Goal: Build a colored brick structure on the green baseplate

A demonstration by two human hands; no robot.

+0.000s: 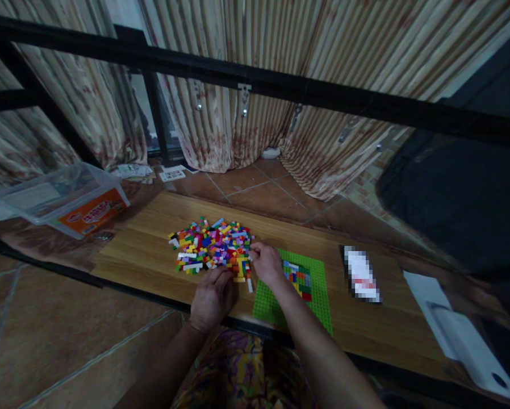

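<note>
A heap of small multicoloured building bricks (pixel 212 241) lies spread on the wooden board. My left hand (pixel 211 298) rests at the heap's near edge with its fingers curled in; whatever is in them is hidden. At the heap's right side is my right hand (pixel 267 262), fingertips pinched together beside the bricks, and I cannot make out what they hold. Under my right wrist and forearm lies a green studded baseplate (pixel 321 284). It carries a block of coloured bricks (pixel 301 278), partly covered by that arm. A white brick (pixel 250 285) lies between my hands.
The wooden board (pixel 139 244) sits low in a black frame, with a black bar (pixel 280 85) crossing beyond it. A clear plastic bin (pixel 67 196) stands at the left. To the right lie a blurred-out flat object (pixel 360 274) and a white item (pixel 455 329). Curtains (pixel 221 125) hang behind.
</note>
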